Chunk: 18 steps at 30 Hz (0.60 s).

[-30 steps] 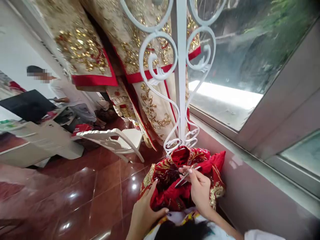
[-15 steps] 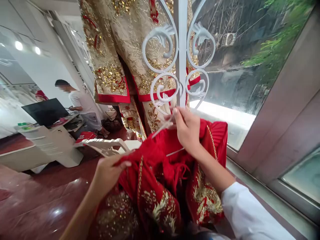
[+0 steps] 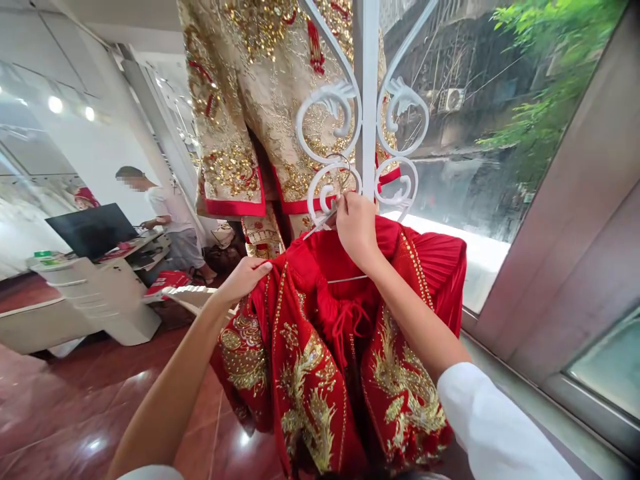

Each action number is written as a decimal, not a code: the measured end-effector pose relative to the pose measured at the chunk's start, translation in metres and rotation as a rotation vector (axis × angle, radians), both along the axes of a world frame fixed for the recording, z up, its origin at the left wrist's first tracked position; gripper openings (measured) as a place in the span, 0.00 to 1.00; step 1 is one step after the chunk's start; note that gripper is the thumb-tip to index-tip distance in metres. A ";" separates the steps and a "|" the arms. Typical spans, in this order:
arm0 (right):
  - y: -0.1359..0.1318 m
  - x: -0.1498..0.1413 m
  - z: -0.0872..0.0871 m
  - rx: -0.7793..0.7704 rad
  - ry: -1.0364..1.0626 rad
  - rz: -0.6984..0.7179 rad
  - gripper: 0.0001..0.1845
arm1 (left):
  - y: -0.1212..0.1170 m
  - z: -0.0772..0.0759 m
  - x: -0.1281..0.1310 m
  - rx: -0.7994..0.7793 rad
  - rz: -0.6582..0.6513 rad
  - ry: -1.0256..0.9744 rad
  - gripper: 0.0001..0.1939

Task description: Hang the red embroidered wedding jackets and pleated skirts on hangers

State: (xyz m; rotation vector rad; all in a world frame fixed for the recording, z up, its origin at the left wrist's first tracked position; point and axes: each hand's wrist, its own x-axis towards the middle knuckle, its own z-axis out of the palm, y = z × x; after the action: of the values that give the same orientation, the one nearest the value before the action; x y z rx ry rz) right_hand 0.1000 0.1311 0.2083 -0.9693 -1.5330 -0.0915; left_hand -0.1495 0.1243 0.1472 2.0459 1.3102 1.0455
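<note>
A red garment with gold dragon embroidery (image 3: 313,373) hangs on a clothes hanger (image 3: 345,278) in front of me. My right hand (image 3: 357,227) is closed round the neck of the hanger, just below its metal hook. The hook stands up before the white scrollwork. With thumb and fingers, my left hand (image 3: 247,279) pinches the garment's left shoulder. Red ties dangle in a bow at the waistband inside the front opening. Most of the hanger's arms are hidden by the cloth.
A white metal rack with scrolls (image 3: 369,100) stands straight ahead, a cream and gold garment (image 3: 280,133) behind it. A glass window (image 3: 465,153) is on the right. At left are a desk (image 3: 115,300), a monitor (image 3: 93,230), a white chair (image 3: 193,297) and a person (image 3: 167,207).
Both hands have gone up and forward with the garment, which now hangs more spread out. The hanger's hook now shows above my right hand.
</note>
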 end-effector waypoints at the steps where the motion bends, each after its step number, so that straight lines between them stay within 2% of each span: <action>1: -0.006 -0.001 -0.002 -0.030 0.009 -0.044 0.15 | 0.004 -0.004 -0.001 0.001 -0.007 -0.012 0.27; 3: -0.018 -0.001 -0.005 -0.059 0.017 -0.086 0.14 | 0.012 -0.009 -0.003 0.015 -0.026 -0.041 0.26; 7: -0.030 0.008 -0.012 -0.013 0.036 -0.030 0.15 | 0.021 -0.013 -0.004 0.031 -0.062 -0.060 0.23; 11: -0.038 0.018 -0.019 0.035 0.056 0.021 0.14 | 0.019 -0.013 -0.004 0.007 -0.071 -0.082 0.21; 18: -0.073 0.035 -0.029 0.061 0.136 -0.041 0.14 | 0.015 -0.011 -0.004 -0.006 -0.061 -0.042 0.24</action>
State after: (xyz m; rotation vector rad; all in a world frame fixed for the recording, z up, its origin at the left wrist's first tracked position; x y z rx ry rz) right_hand 0.1347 0.0581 0.1797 -0.9399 -1.3787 -0.0993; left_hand -0.1534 0.1390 0.1359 2.0355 1.2214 1.0509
